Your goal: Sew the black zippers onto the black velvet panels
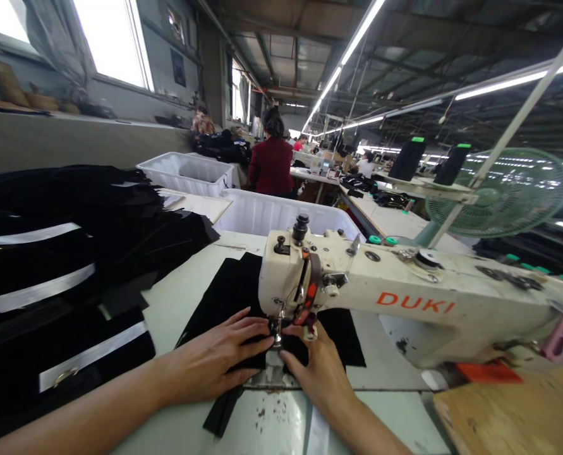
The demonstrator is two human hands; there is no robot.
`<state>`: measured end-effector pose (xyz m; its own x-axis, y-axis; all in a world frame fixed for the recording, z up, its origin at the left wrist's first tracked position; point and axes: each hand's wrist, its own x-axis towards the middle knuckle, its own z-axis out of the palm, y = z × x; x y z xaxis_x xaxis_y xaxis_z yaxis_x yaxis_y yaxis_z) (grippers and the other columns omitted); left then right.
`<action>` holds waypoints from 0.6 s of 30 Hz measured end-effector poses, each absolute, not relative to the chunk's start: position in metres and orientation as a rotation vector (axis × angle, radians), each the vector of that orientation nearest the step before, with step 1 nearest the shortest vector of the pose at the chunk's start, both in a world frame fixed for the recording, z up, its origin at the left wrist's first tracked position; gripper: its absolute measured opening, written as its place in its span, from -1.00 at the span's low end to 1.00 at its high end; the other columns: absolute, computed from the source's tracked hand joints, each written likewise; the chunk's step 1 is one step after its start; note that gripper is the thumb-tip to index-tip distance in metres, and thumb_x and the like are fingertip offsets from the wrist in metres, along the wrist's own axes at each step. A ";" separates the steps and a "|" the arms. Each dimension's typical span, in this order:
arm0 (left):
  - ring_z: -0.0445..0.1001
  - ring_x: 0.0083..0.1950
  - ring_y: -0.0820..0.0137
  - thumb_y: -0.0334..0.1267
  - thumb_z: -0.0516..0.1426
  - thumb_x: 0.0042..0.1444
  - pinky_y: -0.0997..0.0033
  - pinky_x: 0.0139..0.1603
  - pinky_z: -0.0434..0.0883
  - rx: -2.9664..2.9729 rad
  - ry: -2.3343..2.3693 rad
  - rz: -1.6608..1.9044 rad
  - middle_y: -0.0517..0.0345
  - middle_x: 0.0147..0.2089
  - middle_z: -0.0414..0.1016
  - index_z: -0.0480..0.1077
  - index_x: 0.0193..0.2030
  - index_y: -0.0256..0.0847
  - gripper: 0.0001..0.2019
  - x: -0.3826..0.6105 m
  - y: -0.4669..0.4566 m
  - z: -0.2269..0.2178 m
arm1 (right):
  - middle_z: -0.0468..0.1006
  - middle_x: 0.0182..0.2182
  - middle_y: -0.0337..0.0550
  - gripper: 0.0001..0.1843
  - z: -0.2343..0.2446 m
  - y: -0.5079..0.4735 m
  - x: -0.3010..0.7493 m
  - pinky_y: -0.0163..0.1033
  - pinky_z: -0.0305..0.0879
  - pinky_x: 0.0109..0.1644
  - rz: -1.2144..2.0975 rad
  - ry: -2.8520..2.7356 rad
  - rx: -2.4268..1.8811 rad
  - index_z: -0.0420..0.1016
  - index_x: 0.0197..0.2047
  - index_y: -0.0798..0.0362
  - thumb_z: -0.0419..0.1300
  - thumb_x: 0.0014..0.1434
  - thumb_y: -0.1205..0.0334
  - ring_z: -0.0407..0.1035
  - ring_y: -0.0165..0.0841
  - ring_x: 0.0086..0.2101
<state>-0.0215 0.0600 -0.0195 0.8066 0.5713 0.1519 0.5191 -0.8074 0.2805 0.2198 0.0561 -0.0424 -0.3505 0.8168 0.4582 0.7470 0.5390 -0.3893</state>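
Note:
A cream sewing machine [404,297] marked DUKI stands on the white table [177,303]. A piece of black fabric [224,297] lies under its needle. My left hand [215,363] lies flat on the fabric, fingers stretched toward the presser foot, open. My right hand [321,370] rests just right of the needle, its fingers pressing the fabric down by the foot. A narrow black strip [222,411] hangs toward the table's front edge.
A tall stack of black fabric with white bands [58,272] fills the left. White plastic bins [272,212] stand behind the machine. A green fan [503,193] is at right, a wooden board [513,411] at front right. A person in red [272,164] works farther back.

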 end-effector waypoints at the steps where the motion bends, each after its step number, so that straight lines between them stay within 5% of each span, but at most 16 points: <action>1: 0.14 0.41 0.14 -0.27 0.13 0.30 -0.08 0.45 -0.06 2.769 0.846 0.331 0.01 0.36 0.25 0.13 0.42 -0.06 -0.43 -0.021 0.060 -0.020 | 0.53 -0.05 -0.08 -0.55 -0.042 0.055 0.219 -0.09 0.40 0.07 0.128 -2.151 -1.294 0.51 -0.04 -0.02 0.42 -0.02 0.43 0.43 -0.17 -0.05; 11: 0.15 0.41 0.16 -0.29 0.11 0.31 -0.10 0.44 -0.07 2.796 0.848 0.306 -0.03 0.36 0.25 0.11 0.42 -0.06 -0.43 -0.021 0.061 -0.021 | 0.54 -0.06 0.13 -0.61 -0.046 0.067 0.208 0.11 0.37 -0.02 -0.100 -2.307 -1.279 0.44 0.07 0.10 0.22 0.14 0.44 0.40 0.01 -0.07; 14: 0.16 0.40 0.16 -0.30 0.10 0.31 -0.10 0.44 -0.06 2.790 0.845 0.319 -0.03 0.35 0.27 0.13 0.42 -0.05 -0.45 -0.021 0.061 -0.021 | 0.55 -0.03 0.08 -0.60 -0.051 0.079 0.211 0.03 0.32 0.06 -0.167 -2.378 -1.217 0.43 0.09 0.05 0.15 0.20 0.49 0.40 -0.08 -0.03; 18: 0.16 0.41 0.16 -0.33 0.10 0.30 -0.10 0.44 -0.07 2.777 0.848 0.332 -0.04 0.36 0.25 0.16 0.40 -0.08 -0.46 -0.021 0.060 -0.022 | 0.60 -0.20 0.03 -0.79 -0.059 0.097 0.213 -0.09 0.36 -0.04 -0.211 -2.363 -1.226 0.52 -0.11 0.08 0.15 0.22 0.46 0.46 -0.17 -0.15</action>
<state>-0.0209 0.0600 -0.0221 0.8079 0.5698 0.1505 0.5204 -0.8096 0.2717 0.2133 0.0974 -0.0590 -0.4927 0.7322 0.4702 0.8040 0.5897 -0.0759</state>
